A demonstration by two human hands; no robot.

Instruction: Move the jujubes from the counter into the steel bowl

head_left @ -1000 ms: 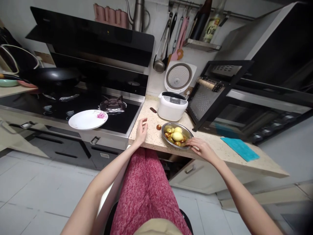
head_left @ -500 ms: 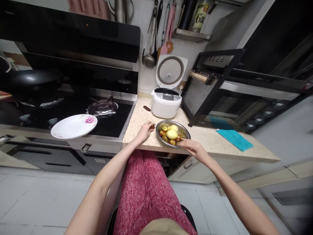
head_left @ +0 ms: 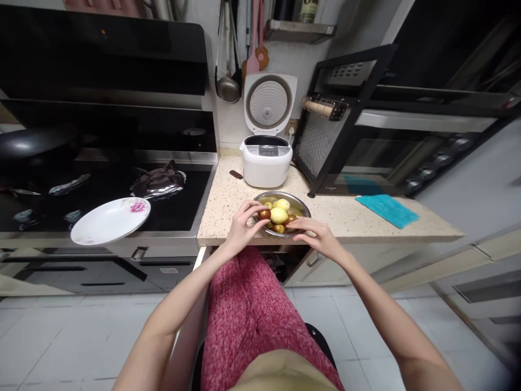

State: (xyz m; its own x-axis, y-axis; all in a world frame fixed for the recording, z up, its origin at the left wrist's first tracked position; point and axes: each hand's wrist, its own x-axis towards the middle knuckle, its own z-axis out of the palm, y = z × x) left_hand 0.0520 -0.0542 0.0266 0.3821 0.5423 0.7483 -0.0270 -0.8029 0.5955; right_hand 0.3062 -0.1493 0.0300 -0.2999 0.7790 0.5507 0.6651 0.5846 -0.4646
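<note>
The left hand (head_left: 241,231) pinches a glossy, round, dark red fruit (head_left: 264,214) between thumb and fingers, just over the near left rim of the bowl (head_left: 300,204). The right hand (head_left: 323,239) is at the opposite side, its fingers reaching over the rim and its thumb apart from them; whether it grips the metal or a fruit, I cannot tell. The bowl is thin, shiny steel, round and shallow. In it sit smooth, pale yellow ovals — the largest yellow fruit (head_left: 279,216) lies on top — among smaller, mottled green-brown ones.

Beneath is the counter (head_left: 217,214), a cream slab with dark speckles. Behind the bowl stands the cooker (head_left: 266,168), white plastic with rounded corners, its lid (head_left: 267,102) upright and dimpled inside. A flat, dark strip (head_left: 235,174) lies just beside it. To the right, a teal cloth (head_left: 387,210), soft and roughly rectangular, lies flat before the oven (head_left: 382,163). Well to the left is the plate (head_left: 108,222) — white, glazed, oval-looking, with a pink flower — on the black glass stove (head_left: 191,203).
</note>
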